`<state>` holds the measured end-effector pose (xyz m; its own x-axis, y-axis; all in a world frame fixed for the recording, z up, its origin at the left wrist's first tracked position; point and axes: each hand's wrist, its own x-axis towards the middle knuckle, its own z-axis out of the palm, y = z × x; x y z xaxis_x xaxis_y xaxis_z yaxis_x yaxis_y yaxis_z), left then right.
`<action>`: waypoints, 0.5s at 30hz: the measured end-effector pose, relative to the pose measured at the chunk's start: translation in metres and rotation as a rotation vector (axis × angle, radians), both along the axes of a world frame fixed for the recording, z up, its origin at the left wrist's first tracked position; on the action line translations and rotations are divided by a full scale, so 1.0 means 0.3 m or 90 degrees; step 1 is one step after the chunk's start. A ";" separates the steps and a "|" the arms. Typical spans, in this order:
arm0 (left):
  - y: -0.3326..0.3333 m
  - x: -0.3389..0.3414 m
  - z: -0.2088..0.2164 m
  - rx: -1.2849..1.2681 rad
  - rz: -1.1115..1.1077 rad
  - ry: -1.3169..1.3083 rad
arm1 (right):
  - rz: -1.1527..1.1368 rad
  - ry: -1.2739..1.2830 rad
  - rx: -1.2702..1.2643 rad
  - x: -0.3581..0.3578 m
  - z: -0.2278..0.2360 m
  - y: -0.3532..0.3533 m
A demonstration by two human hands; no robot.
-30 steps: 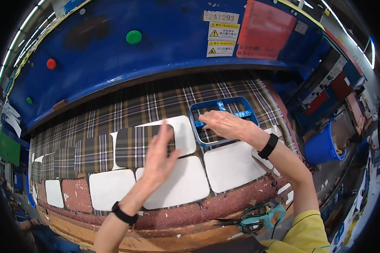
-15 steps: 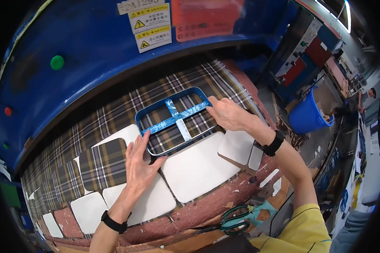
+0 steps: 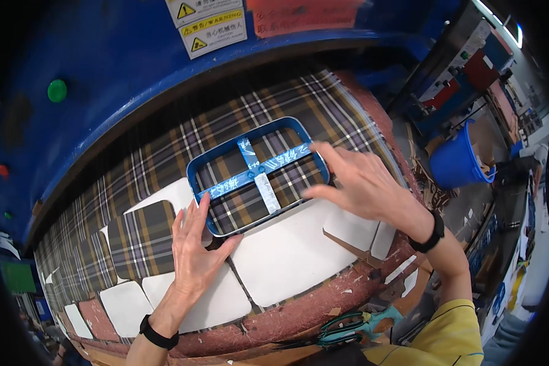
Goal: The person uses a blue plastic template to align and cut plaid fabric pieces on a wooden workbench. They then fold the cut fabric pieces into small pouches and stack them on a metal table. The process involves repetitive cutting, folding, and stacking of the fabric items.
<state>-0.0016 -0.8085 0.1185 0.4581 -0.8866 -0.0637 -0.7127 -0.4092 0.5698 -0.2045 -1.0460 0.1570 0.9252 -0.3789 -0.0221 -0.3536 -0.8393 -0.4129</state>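
Left hand (image 3: 194, 253) — against blue frame (image 3: 259, 173)

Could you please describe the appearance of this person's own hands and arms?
The left hand and right hand are ungloved. Each wrist has a black wristband. The right sleeve is short and yellow; no left sleeve shows.

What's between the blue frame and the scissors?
Past the blue frame come a white piece, then the worn reddish edge, as the head view shows.
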 end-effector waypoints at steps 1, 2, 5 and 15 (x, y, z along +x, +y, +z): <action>-0.006 -0.008 0.009 0.010 -0.010 -0.019 | 0.034 -0.024 -0.058 -0.014 -0.008 0.013; -0.006 -0.012 0.000 0.002 -0.014 -0.061 | 0.057 0.018 -0.092 -0.018 -0.026 0.027; -0.018 -0.021 -0.013 -0.013 -0.030 -0.146 | 0.095 0.091 -0.181 -0.028 -0.056 0.037; -0.016 -0.018 -0.016 -0.043 -0.048 -0.174 | 0.131 0.004 -0.141 -0.031 -0.088 0.006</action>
<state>-0.0071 -0.8132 0.1137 0.3822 -0.9171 0.1136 -0.8707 -0.3162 0.3768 -0.2139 -1.0443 0.1306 0.9830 -0.1805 0.0336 -0.1696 -0.9628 -0.2105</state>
